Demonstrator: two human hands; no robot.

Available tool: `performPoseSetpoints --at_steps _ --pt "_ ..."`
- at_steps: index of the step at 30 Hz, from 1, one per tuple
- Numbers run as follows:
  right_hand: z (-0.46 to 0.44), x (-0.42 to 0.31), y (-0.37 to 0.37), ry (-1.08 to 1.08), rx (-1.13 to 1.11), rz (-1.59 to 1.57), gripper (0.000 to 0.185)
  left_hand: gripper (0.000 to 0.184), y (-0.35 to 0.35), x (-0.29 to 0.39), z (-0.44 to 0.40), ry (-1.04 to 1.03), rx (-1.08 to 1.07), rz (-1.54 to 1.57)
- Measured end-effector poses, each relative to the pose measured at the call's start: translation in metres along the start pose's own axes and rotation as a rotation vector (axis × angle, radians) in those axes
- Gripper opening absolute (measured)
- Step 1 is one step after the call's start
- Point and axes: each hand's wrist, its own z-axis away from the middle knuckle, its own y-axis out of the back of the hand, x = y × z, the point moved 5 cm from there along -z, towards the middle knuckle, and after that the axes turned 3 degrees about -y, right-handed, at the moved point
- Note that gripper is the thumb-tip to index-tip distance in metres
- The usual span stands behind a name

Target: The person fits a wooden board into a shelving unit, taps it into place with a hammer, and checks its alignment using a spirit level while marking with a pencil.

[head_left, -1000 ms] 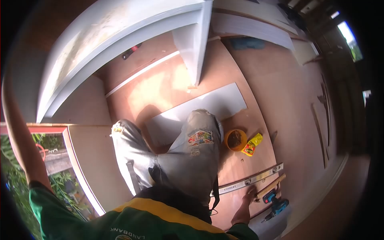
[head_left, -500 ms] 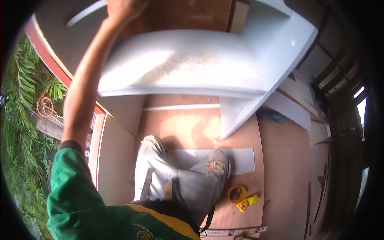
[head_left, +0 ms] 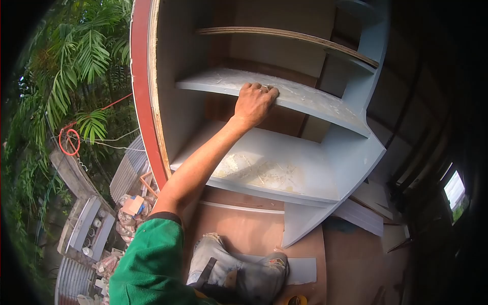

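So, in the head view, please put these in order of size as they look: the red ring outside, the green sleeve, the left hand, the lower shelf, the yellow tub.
1. Lower shelf
2. Green sleeve
3. Left hand
4. Red ring
Yellow tub: cut off by the picture edge, so I cannot rank it.

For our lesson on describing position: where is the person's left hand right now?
In the head view, the left hand is in the upper middle, at the front edge of the pale shelf, one level below the wood-edged shelf.
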Motion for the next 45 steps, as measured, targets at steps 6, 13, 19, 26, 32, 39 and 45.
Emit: performPoseSetpoints --at_steps 6,13,19,26,32,39,45 --pt "-0.059 -0.106 -0.052 0.725 0.027 -0.004 0.051 0.038 0.033 0.0 -0.003 0.108 0.031 0.439" --pt "-0.044 -0.227 -0.211 0.497 -0.74 -0.568 0.032 0.017 0.123 -0.048 -0.012 0.127 0.748 0.594" --pt "0.026 -0.292 -0.34 0.191 -1.064 -0.751 0.015 0.034 0.123 -0.155 -0.117 0.196 0.15 0.427" --pt "0.055 -0.291 -0.487 0.139 -1.297 -0.84 0.012 0.033 0.003 -0.146 -0.16 0.433 -0.105 0.367" --pt "0.021 -0.269 -0.556 0.59 -1.408 -0.458 0.013 0.036 -0.015 -0.081 -0.215 0.341 -0.296 0.339" --pt "0.064 -0.33 -0.557 1.408 -1.408 -0.175 0.019 0.029 -0.02 -0.083 -0.211 0.283 -0.422 0.298" --pt "0.083 -0.357 -0.571 1.358 -1.446 0.043 0.025 0.024 -0.015 -0.097 -0.205 0.14 -0.456 -0.043"
